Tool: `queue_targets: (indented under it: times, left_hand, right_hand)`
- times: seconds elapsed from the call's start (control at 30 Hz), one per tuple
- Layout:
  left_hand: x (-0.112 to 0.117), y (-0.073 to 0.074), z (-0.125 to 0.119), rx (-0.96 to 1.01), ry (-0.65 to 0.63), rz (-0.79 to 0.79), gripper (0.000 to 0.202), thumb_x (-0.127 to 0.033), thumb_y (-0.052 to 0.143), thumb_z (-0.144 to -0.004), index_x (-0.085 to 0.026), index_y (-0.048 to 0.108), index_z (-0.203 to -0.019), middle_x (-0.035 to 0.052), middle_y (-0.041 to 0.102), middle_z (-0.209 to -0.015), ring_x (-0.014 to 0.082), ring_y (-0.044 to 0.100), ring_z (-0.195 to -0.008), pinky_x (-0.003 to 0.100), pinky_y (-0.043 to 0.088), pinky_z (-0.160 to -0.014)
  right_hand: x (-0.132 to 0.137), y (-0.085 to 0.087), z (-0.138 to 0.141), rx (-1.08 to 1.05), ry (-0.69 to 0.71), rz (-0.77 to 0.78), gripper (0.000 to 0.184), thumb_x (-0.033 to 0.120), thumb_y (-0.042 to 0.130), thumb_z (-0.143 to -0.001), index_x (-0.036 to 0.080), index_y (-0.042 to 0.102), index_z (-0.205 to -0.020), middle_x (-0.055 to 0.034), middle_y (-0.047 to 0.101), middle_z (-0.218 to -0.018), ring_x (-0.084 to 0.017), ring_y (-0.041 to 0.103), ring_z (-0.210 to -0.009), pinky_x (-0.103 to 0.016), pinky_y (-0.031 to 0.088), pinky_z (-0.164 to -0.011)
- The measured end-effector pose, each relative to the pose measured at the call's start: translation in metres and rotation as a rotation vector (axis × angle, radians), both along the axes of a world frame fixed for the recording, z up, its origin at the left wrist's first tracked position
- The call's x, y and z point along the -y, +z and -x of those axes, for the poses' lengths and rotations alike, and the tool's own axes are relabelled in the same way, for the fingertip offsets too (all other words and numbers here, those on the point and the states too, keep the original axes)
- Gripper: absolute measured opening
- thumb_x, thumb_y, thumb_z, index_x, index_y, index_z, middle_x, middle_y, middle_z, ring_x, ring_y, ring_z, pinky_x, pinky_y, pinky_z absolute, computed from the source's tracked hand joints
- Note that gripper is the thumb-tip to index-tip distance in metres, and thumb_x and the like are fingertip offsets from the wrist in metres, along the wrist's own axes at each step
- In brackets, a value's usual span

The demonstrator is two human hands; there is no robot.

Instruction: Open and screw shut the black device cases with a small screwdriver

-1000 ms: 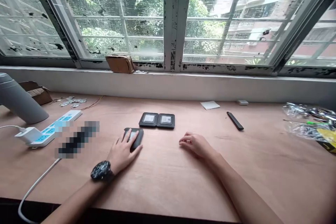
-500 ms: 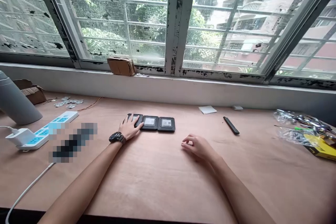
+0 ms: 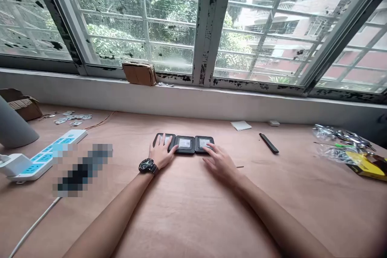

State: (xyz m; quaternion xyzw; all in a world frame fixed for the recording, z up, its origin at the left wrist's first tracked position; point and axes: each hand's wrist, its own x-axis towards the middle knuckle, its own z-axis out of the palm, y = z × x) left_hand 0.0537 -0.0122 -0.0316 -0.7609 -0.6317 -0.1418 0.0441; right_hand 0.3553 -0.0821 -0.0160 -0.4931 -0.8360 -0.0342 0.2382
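We rest our left hand point(image 3: 161, 155), splayed, on the left black case point(image 3: 171, 140). Our right hand point(image 3: 220, 162), loosely splayed, touches the right case point(image 3: 203, 141).

1 cardboard package point(image 3: 137, 73) sits on the windowsill point(image 3: 242, 93); left — a white power strip point(image 3: 46, 156).
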Motion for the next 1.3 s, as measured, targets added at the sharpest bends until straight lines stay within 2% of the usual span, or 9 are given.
queue_targets:
  times: [0.17,0.23,0.33,0.53,0.73,0.9,1.07,1.17,1.3]
  left_hand:
    - [0.008,-0.001,-0.001,0.001,-0.142,-0.016,0.078,-0.077,0.035,-0.094,-0.032,0.032,-0.158,0.0093,0.027,-0.165,0.0367,0.021,-0.152,0.063,0.018,-0.118]
    - [0.009,0.000,0.000,0.009,-0.174,-0.025,0.077,-0.078,0.037,-0.093,-0.033,0.036,-0.156,0.0088,0.029,-0.164,0.0376,0.024,-0.151,0.064,0.020,-0.117]
    - [0.010,0.001,-0.001,0.018,-0.193,-0.023,0.073,-0.076,0.037,-0.094,-0.035,0.040,-0.154,0.0087,0.031,-0.163,0.0385,0.026,-0.150,0.065,0.023,-0.115]
    - [0.012,-0.001,-0.018,0.032,-0.202,-0.033,0.071,-0.074,0.039,-0.095,-0.035,0.041,-0.153,0.0084,0.032,-0.163,0.0386,0.027,-0.150,0.065,0.022,-0.115]
    - [0.019,-0.003,-0.044,0.035,-0.189,-0.044,0.073,-0.071,0.038,-0.097,-0.030,0.036,-0.156,0.0106,0.031,-0.163,0.0394,0.024,-0.150,0.066,0.019,-0.116]
    - [0.021,0.000,-0.051,0.033,-0.231,-0.050,0.070,-0.064,0.039,-0.100,-0.026,0.031,-0.158,0.0110,0.029,-0.164,0.0352,0.025,-0.151,0.061,0.023,-0.116]
    - [0.024,0.003,-0.043,0.022,-0.271,-0.092,0.069,-0.058,0.045,-0.100,-0.024,0.033,-0.158,0.0126,0.031,-0.163,0.0331,0.024,-0.152,0.058,0.017,-0.121]
    - [0.027,0.004,-0.037,0.012,-0.323,-0.117,0.066,-0.055,0.048,-0.100,-0.025,0.036,-0.156,0.0110,0.033,-0.163,0.0323,0.025,-0.152,0.055,0.015,-0.123]
    - [0.033,0.008,-0.035,0.017,-0.455,-0.154,0.053,-0.044,0.051,-0.100,-0.027,0.046,-0.150,0.0087,0.040,-0.159,0.0309,0.033,-0.149,0.055,0.017,-0.124]
  right_hand:
    - [-0.051,0.007,-0.010,0.034,-0.106,0.285,0.121,0.077,0.072,-0.069,0.018,0.020,-0.161,-0.0211,0.018,-0.166,-0.041,0.012,-0.154,-0.058,0.016,-0.122]
    - [-0.067,0.013,-0.020,0.029,-0.110,0.393,0.123,0.080,0.072,-0.065,0.020,0.023,-0.161,-0.0212,0.026,-0.164,-0.043,0.017,-0.152,-0.059,0.016,-0.121]
    - [-0.072,0.022,-0.037,-0.013,-0.091,0.410,0.115,0.076,0.075,-0.064,0.022,0.033,-0.157,-0.0192,0.045,-0.151,-0.040,0.041,-0.140,-0.053,0.033,-0.115]
    - [-0.009,0.036,-0.049,-0.147,-0.045,0.232,0.105,0.069,0.078,-0.067,0.023,0.039,-0.153,-0.0158,0.048,-0.144,-0.034,0.051,-0.131,-0.044,0.043,-0.110]
    - [0.080,0.021,-0.019,-0.103,0.078,0.325,0.112,0.075,0.078,-0.063,0.027,0.037,-0.155,-0.0156,0.045,-0.150,-0.038,0.047,-0.135,-0.048,0.041,-0.114]
    - [0.100,0.011,-0.010,-0.037,0.093,0.316,0.118,0.079,0.075,-0.064,0.021,0.032,-0.158,-0.0194,0.040,-0.157,-0.044,0.035,-0.144,-0.061,0.023,-0.122]
    - [0.071,0.028,-0.044,-0.074,0.015,0.293,0.067,0.057,0.054,-0.097,0.029,0.037,-0.156,-0.0113,0.037,-0.161,-0.034,0.035,-0.148,-0.058,0.028,-0.121]
    - [0.050,0.027,-0.069,-0.090,0.081,0.392,0.036,0.047,0.054,-0.099,0.030,0.068,-0.128,-0.0074,0.056,-0.146,-0.031,0.047,-0.141,-0.050,0.043,-0.113]
    - [0.038,0.012,-0.079,-0.168,0.055,0.372,0.028,0.044,0.055,-0.099,0.028,0.077,-0.106,-0.0073,0.065,-0.131,-0.027,0.063,-0.120,-0.044,0.051,-0.104]
